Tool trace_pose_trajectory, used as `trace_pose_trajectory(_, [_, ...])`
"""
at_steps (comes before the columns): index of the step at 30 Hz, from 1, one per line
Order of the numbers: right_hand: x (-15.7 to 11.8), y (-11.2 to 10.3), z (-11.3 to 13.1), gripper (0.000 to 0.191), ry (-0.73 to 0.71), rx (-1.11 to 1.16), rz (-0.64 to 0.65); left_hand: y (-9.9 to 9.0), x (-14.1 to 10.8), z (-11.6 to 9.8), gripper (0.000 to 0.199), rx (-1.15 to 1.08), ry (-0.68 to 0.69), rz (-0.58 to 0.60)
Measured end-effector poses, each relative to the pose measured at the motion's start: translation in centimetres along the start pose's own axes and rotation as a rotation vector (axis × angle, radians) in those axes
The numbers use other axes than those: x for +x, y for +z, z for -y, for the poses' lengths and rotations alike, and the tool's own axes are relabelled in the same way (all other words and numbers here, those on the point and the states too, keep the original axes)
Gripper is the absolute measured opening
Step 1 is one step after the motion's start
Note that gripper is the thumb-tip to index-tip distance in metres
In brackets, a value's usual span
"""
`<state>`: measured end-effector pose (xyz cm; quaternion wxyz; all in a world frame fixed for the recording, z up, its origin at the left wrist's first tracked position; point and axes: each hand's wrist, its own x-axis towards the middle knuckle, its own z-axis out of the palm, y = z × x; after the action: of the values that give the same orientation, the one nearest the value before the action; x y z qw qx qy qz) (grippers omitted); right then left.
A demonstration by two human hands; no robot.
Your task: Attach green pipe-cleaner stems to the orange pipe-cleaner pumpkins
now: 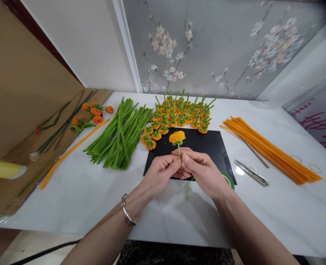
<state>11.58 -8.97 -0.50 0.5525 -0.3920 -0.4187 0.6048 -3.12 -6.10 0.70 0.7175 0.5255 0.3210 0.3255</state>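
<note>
An orange-yellow pipe-cleaner flower [177,137] with green sepals stands upright over a black mat [209,147]. Its thin green stem [179,150] is pinched between the fingertips of my left hand [163,168] and my right hand [201,167], which meet just under the bloom. A strip of pale green tape [187,191] hangs below my fingers. Partly hidden behind my right wrist is a roll of green tape [229,179]. What my curled lower fingers hold, if anything, cannot be seen.
Behind the mat lie many orange flower heads [182,112], stems up. Green pipe cleaners [124,136] are piled to the left, orange pipe cleaners [273,151] to the right beside tweezers [252,173]. Finished-looking orange flowers [97,119] lie near the cardboard [27,140].
</note>
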Motion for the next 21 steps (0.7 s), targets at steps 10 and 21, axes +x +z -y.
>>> trace_pose_trajectory(10, [0.2,-0.5,0.3,0.007,-0.006,0.152,-0.098,-1.0,0.5,-0.3,0.036,0.029,-0.054,-0.032])
trace_pose_trajectory(21, [-0.5,0.9,0.3,0.014,-0.167,-0.490,-0.220,-1.1,0.8,0.6,0.016,-0.041,0.195,-0.228])
